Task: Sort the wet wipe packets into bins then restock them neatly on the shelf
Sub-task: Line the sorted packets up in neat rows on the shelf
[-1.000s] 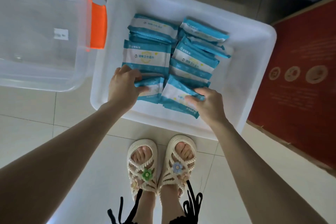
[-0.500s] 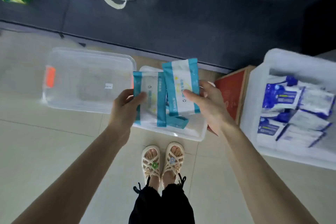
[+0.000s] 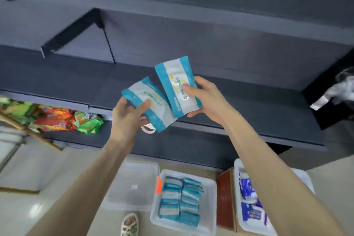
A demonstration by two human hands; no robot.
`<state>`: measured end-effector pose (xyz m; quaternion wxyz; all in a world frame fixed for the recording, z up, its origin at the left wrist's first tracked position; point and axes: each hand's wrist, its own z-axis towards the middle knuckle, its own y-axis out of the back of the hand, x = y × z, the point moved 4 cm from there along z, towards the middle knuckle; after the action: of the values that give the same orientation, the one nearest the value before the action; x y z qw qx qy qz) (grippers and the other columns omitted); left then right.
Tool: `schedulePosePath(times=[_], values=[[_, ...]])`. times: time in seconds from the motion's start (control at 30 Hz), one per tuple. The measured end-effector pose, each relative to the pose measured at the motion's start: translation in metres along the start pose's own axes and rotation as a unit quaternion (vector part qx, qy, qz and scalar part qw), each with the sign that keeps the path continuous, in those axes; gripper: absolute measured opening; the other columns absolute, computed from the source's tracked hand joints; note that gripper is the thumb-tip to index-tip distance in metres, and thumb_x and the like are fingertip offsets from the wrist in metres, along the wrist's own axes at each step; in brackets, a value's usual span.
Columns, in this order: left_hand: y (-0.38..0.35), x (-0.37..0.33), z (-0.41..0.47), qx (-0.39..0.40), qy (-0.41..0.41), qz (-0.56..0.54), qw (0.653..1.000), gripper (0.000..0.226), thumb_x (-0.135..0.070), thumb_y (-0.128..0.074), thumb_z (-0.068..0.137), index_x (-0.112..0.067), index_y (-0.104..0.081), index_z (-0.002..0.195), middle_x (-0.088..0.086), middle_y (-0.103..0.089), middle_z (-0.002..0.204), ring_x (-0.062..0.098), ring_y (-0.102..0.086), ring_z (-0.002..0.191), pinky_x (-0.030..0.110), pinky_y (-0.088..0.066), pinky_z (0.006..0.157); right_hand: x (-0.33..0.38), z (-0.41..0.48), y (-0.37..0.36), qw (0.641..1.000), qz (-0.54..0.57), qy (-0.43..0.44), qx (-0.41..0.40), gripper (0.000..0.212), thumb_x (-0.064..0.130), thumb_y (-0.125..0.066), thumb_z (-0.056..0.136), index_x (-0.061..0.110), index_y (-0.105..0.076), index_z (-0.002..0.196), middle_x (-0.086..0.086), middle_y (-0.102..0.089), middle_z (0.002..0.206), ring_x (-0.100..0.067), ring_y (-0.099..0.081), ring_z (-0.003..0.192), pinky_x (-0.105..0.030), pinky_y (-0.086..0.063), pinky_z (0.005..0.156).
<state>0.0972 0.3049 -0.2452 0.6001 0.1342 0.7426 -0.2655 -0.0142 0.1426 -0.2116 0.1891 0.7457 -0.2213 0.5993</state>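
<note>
Item: two teal-and-white wet wipe packets, held up just in front of the dark shelf (image 3: 57,78).
- Left packet (image 3: 147,92) is pinched in the left hand (image 3: 128,115), thumb laid on its face.
- Right packet (image 3: 172,80) is clamped likewise in the right hand (image 3: 206,99).

Handling is judged light, soft and slick-filmed; a hold across the flat faces, mid-body, is advised. Further stock is kept in the white bin (image 3: 211,197) below the shelf.

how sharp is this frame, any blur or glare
Head view: motion blur softens the shelf and both teal packets, print unreadable; head view, lower left: a glare spot on the floor tiles.
</note>
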Motion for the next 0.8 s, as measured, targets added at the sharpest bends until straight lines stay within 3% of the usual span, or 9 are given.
schedulePosePath(times=[0.2,0.3,0.37,0.47,0.63,0.8], values=[[0.013,-0.121,0.063,0.050,-0.107,0.022,0.993,0.019,-0.011,-0.059,0.091,-0.012,-0.058,0.110,-0.001,-0.071,0.098,0.016,-0.068,0.088,0.032,-0.054,0.068,0.126,0.024,-0.034,0.991,-0.063,0.116,-0.010,0.027,-0.003,-0.058,0.088,0.013,-0.059,0.110,-0.006,-0.068,0.105,-0.020,-0.069,0.084,-0.035,-0.057,0.057],[0.014,-0.167,0.093,0.082,-0.133,0.030,0.987,0.025,-0.005,-0.064,0.087,-0.011,-0.050,0.108,0.003,-0.069,0.101,0.015,-0.070,0.083,0.029,-0.056,0.058,0.173,0.036,-0.046,0.978,-0.099,0.169,-0.074,0.029,-0.003,-0.066,0.083,0.013,-0.063,0.107,-0.007,-0.070,0.108,-0.021,-0.069,0.094,-0.035,-0.059,0.074],[0.010,-0.190,0.108,0.097,-0.142,0.033,0.984,0.029,0.000,-0.067,0.084,-0.013,-0.047,0.100,0.007,-0.066,0.101,0.016,-0.070,0.080,0.025,-0.055,0.052,0.196,0.045,-0.047,0.972,-0.103,0.183,-0.109,0.026,-0.001,-0.070,0.080,0.013,-0.063,0.100,-0.007,-0.071,0.107,-0.019,-0.069,0.093,-0.029,-0.059,0.071],[0.005,-0.219,0.130,0.130,-0.150,0.021,0.980,0.032,0.003,-0.067,0.082,-0.015,-0.051,0.104,0.008,-0.067,0.105,0.022,-0.071,0.086,0.028,-0.058,0.055,0.226,0.062,-0.043,0.966,-0.093,0.191,-0.147,0.024,-0.002,-0.070,0.080,0.013,-0.055,0.090,-0.004,-0.071,0.104,-0.019,-0.070,0.090,-0.027,-0.056,0.063],[-0.006,-0.238,0.157,0.151,-0.136,-0.021,0.979,0.024,-0.005,-0.061,0.089,-0.011,-0.059,0.112,0.006,-0.070,0.105,0.021,-0.070,0.093,0.034,-0.060,0.062,0.254,0.084,-0.034,0.969,-0.084,0.191,-0.133,0.059,-0.006,-0.068,0.081,0.031,-0.043,0.121,-0.006,-0.066,0.111,-0.018,-0.068,0.098,-0.042,-0.059,0.077],[-0.021,-0.246,0.188,0.111,-0.170,0.047,0.978,0.014,-0.014,-0.063,0.090,-0.013,-0.063,0.104,0.003,-0.070,0.102,0.015,-0.065,0.093,0.024,-0.051,0.064,0.269,0.104,-0.017,0.964,-0.061,0.207,-0.157,0.027,0.007,-0.062,0.090,0.023,-0.056,0.110,0.000,-0.069,0.109,-0.015,-0.070,0.092,-0.034,-0.060,0.070]])
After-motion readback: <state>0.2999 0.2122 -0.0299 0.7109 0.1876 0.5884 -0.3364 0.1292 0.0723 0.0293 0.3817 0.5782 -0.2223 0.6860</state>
